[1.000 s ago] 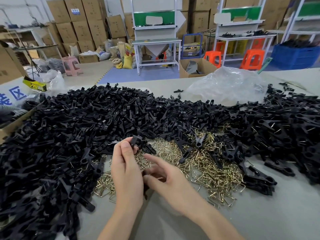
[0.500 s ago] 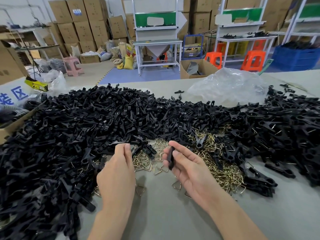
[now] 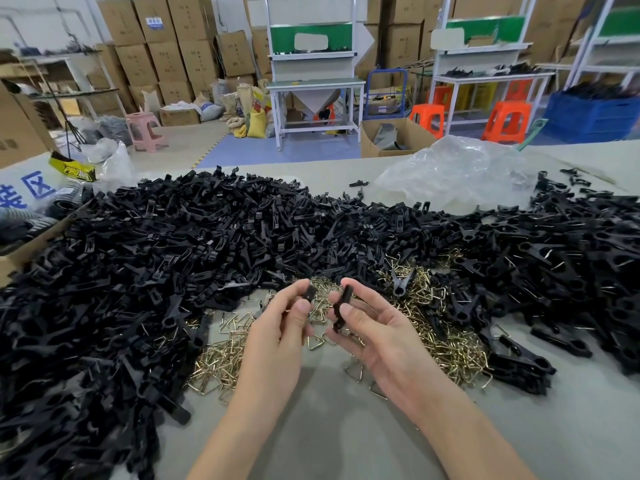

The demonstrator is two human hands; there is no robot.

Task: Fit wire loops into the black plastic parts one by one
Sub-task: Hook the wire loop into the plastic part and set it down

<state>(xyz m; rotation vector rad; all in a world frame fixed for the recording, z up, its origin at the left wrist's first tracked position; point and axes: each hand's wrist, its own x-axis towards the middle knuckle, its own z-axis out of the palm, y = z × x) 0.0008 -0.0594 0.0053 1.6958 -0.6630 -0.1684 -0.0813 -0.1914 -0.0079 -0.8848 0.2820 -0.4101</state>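
**A:** Right, your right hand point(image 3: 377, 341) pinches a black part point(image 3: 345, 294) between the thumb and curled fingers. It is lifted clear of the table point(image 3: 329, 427), and its long axis stands nearly upright, the top leaning a little away from you.

**B:** And your left hand point(image 3: 277, 344) pinches a shorter black piece point(image 3: 310, 292) at its fingertips. The piece sits just beside the other part with a narrow gap between them, not touching. Whether that hand also hides a wire, I cannot tell.

**A:** Look down, then. The wire loops point(image 3: 436, 327) lie scattered on the table beneath and beyond your hands, thickest off to your right. One loose loop point(image 3: 316, 342) lies flat almost directly under the gap between your hands.

**B:** That is the relation your next move turns on, I think. The loop lies below the two pieces and slightly toward you, near both hands, with your left fingertips perhaps a shade nearer. Since both hands are occupied, you probably need to join or park a piece before you reach down.

**A:** Keep the upright part steady meanwhile. The heap of black parts point(image 3: 173, 254) crowds in from your left and the far side, so a dropped piece would be hard to find again.
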